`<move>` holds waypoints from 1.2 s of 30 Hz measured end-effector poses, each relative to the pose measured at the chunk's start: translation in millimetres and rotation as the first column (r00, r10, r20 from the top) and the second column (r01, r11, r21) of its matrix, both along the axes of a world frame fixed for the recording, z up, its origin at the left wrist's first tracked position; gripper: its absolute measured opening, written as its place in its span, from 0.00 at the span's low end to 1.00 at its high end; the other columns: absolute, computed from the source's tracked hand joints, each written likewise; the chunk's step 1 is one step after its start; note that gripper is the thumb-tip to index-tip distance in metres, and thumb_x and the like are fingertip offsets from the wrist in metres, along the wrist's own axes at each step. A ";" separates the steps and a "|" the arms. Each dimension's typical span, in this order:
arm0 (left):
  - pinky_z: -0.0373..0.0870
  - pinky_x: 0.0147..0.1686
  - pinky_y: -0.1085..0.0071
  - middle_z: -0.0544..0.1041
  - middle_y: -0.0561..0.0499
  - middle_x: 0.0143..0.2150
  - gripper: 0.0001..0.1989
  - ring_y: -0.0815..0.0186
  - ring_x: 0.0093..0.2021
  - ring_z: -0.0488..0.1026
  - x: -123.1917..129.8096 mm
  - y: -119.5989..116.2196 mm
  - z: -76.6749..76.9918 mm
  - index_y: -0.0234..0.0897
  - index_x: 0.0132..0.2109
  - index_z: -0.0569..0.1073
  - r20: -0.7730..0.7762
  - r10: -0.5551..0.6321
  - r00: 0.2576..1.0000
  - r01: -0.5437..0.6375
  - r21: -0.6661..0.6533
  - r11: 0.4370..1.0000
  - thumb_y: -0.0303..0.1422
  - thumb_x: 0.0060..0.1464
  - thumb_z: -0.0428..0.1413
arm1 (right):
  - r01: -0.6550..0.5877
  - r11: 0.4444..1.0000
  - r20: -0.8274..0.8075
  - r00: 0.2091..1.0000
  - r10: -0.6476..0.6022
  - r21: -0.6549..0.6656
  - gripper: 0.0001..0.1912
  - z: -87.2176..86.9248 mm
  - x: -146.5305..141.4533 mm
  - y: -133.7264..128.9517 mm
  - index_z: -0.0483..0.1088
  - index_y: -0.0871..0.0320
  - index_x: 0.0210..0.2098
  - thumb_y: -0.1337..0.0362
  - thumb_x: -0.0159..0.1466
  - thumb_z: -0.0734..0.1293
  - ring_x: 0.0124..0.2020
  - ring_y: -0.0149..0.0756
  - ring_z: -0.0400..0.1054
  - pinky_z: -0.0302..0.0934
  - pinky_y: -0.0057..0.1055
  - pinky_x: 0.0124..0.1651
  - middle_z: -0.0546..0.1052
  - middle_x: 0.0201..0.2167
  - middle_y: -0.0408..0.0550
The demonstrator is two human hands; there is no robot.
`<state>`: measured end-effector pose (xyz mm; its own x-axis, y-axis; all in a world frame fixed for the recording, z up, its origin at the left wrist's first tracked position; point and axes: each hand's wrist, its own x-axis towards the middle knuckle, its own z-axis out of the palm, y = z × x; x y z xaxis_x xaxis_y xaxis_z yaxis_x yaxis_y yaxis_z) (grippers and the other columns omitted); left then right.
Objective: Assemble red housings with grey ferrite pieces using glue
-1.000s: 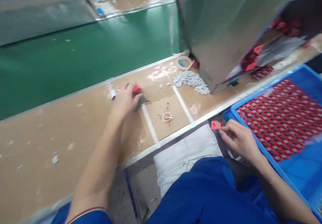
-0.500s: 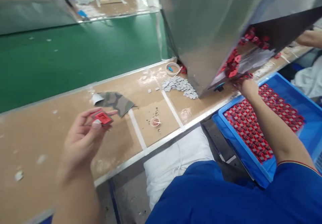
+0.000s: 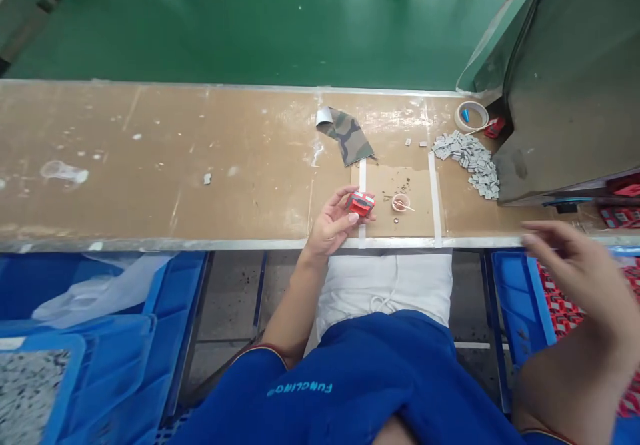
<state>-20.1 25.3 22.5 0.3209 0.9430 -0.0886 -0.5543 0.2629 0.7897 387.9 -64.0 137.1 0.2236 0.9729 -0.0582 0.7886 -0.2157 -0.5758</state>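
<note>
My left hand point(image 3: 334, 221) holds a small red and grey block point(image 3: 361, 203) between thumb and fingers, just above the bench edge. It is next to a strip of white tape point(image 3: 362, 177) and a small dish with a thin stick in it point(image 3: 401, 203). My right hand point(image 3: 567, 265) hangs over a blue crate point(image 3: 515, 298) at the right, its fingers apart and nothing visible in them. The crate holds rows of red parts point(image 3: 560, 305), mostly hidden by this hand.
The tan bench point(image 3: 150, 165) carries a camouflage-patterned sheet point(image 3: 347, 137), a heap of small grey squares point(image 3: 470, 161) and a tape roll point(image 3: 471, 116). A dark metal housing point(image 3: 565, 85) stands at the right. A white cushion point(image 3: 385, 285) and blue crates point(image 3: 100, 358) lie below.
The view has turned square to the bench. My left hand has moved right with the red block, and my right hand has left the metal housing and dropped toward the crate.
</note>
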 end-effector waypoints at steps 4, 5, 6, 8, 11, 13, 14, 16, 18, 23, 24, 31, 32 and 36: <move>0.76 0.37 0.76 0.82 0.50 0.45 0.35 0.71 0.36 0.78 4.7 -4.8 -18.0 0.47 0.61 0.78 -0.048 0.055 0.997 -0.051 0.077 0.996 0.36 0.47 0.77 | -0.243 0.965 -0.227 0.939 0.259 0.094 0.22 -42.5 -99.0 31.4 0.78 0.54 0.51 0.45 0.67 0.72 0.35 0.43 0.79 0.75 0.41 0.38 0.84 0.36 0.51; 0.76 0.39 0.76 0.81 0.51 0.45 0.35 0.71 0.38 0.77 5.2 -5.8 -21.5 0.47 0.62 0.78 -0.072 0.073 0.995 -0.066 0.102 0.993 0.36 0.47 0.77 | -0.260 0.958 -0.256 0.924 0.283 0.123 0.20 -54.7 -113.4 40.2 0.77 0.55 0.52 0.48 0.68 0.72 0.34 0.41 0.78 0.74 0.39 0.37 0.84 0.37 0.50; 0.76 0.41 0.76 0.80 0.50 0.46 0.34 0.70 0.40 0.77 5.5 -6.7 -24.1 0.48 0.63 0.78 -0.095 0.085 0.992 -0.072 0.127 0.989 0.35 0.48 0.76 | -0.268 0.951 -0.274 0.913 0.302 0.155 0.19 -65.5 -124.3 48.1 0.76 0.56 0.53 0.51 0.68 0.72 0.33 0.39 0.77 0.74 0.37 0.37 0.84 0.38 0.50; 0.76 0.44 0.75 0.79 0.50 0.47 0.34 0.69 0.43 0.77 4.8 -8.8 -26.4 0.48 0.64 0.78 -0.130 0.081 0.988 -0.058 0.167 0.984 0.35 0.50 0.75 | -0.268 0.935 -0.294 0.897 0.330 0.231 0.17 -80.6 -138.3 60.3 0.76 0.55 0.53 0.55 0.68 0.72 0.32 0.36 0.76 0.72 0.35 0.35 0.84 0.39 0.49; 0.76 0.44 0.73 0.77 0.50 0.47 0.38 0.68 0.43 0.76 2.4 -12.0 -23.8 0.49 0.66 0.76 -0.183 0.018 0.983 0.016 0.181 0.983 0.35 0.49 0.76 | -0.259 0.898 -0.275 0.890 0.365 0.355 0.12 -86.8 -150.5 71.7 0.78 0.54 0.50 0.59 0.69 0.72 0.31 0.35 0.74 0.71 0.33 0.34 0.83 0.38 0.48; 0.76 0.41 0.73 0.76 0.50 0.47 0.40 0.68 0.41 0.75 1.5 -14.2 -19.9 0.48 0.68 0.74 -0.240 -0.006 0.971 0.048 0.171 0.984 0.36 0.48 0.76 | -0.268 0.875 -0.235 0.894 0.382 0.402 0.07 -84.5 -156.8 76.8 0.79 0.53 0.45 0.61 0.70 0.71 0.32 0.35 0.74 0.71 0.34 0.35 0.83 0.37 0.48; 0.75 0.40 0.73 0.76 0.50 0.46 0.40 0.69 0.39 0.74 1.5 -15.3 -18.0 0.47 0.68 0.73 -0.265 -0.008 0.964 0.054 0.168 0.984 0.36 0.49 0.76 | -0.277 0.866 -0.219 0.894 0.392 0.417 0.06 -82.8 -159.5 79.0 0.80 0.53 0.43 0.61 0.71 0.70 0.32 0.36 0.74 0.70 0.34 0.35 0.84 0.38 0.49; 0.73 0.37 0.75 0.75 0.52 0.44 0.39 0.71 0.36 0.72 2.2 -17.1 -15.0 0.46 0.68 0.70 -0.292 -0.008 0.956 0.059 0.165 0.984 0.37 0.52 0.74 | -0.293 0.850 -0.205 0.888 0.412 0.437 0.06 -79.8 -163.9 82.8 0.80 0.53 0.41 0.62 0.72 0.70 0.33 0.36 0.75 0.70 0.34 0.35 0.84 0.38 0.49; 0.71 0.34 0.77 0.74 0.54 0.41 0.38 0.73 0.33 0.70 3.1 -18.1 -14.2 0.47 0.68 0.66 -0.281 -0.011 0.960 0.060 0.167 0.984 0.38 0.56 0.72 | -0.311 0.842 -0.205 0.878 0.432 0.441 0.06 -78.3 -166.3 86.0 0.81 0.53 0.41 0.62 0.73 0.70 0.35 0.36 0.75 0.70 0.34 0.36 0.85 0.39 0.49; 0.70 0.36 0.78 0.75 0.58 0.39 0.30 0.73 0.35 0.74 1.9 -15.4 -18.9 0.49 0.53 0.59 -0.174 -0.003 0.985 0.035 0.181 0.983 0.37 0.56 0.72 | -0.232 0.840 -0.226 0.897 0.380 0.490 0.08 -83.3 -165.4 91.4 0.81 0.52 0.40 0.58 0.73 0.70 0.36 0.37 0.76 0.71 0.34 0.36 0.83 0.37 0.48; 0.71 0.37 0.77 0.76 0.57 0.39 0.30 0.73 0.36 0.75 1.0 -14.4 -19.5 0.48 0.51 0.59 -0.163 -0.003 0.987 0.029 0.159 0.987 0.37 0.54 0.73 | -0.193 0.835 -0.249 0.899 0.361 0.515 0.08 -85.8 -164.8 92.0 0.80 0.52 0.39 0.57 0.72 0.71 0.36 0.37 0.76 0.71 0.34 0.36 0.82 0.36 0.48; 0.70 0.29 0.79 0.75 0.58 0.36 0.38 0.72 0.32 0.76 -1.7 -11.0 -14.0 0.46 0.50 0.65 -0.091 0.012 0.996 -0.012 0.008 1.000 0.33 0.39 0.79 | 0.100 0.870 -0.553 0.805 0.215 0.483 0.13 -108.5 -163.8 88.4 0.77 0.54 0.37 0.51 0.68 0.75 0.41 0.39 0.81 0.75 0.35 0.42 0.84 0.37 0.48; 0.69 0.28 0.79 0.75 0.58 0.34 0.37 0.72 0.32 0.75 -1.5 -10.8 -12.6 0.45 0.50 0.65 -0.066 0.029 0.997 -0.029 0.000 1.000 0.35 0.40 0.79 | 0.138 0.883 -0.597 0.782 0.181 0.449 0.15 -110.5 -164.0 86.9 0.76 0.54 0.37 0.50 0.67 0.76 0.39 0.39 0.81 0.75 0.35 0.42 0.85 0.36 0.48; 0.67 0.24 0.78 0.76 0.56 0.32 0.35 0.72 0.28 0.71 -0.5 -9.5 -8.8 0.45 0.51 0.70 -0.013 0.043 0.999 -0.043 -0.028 0.999 0.51 0.43 0.77 | 0.233 0.903 -0.691 0.717 0.092 0.361 0.20 -112.3 -164.8 82.5 0.74 0.54 0.35 0.45 0.64 0.77 0.31 0.37 0.80 0.76 0.35 0.40 0.83 0.30 0.45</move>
<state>-20.6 15.8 13.6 0.2790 0.9529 -0.1190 -0.5555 0.2612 0.7894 223.1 18.4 24.8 0.3484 0.9236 0.1602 0.1362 0.1192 -0.9835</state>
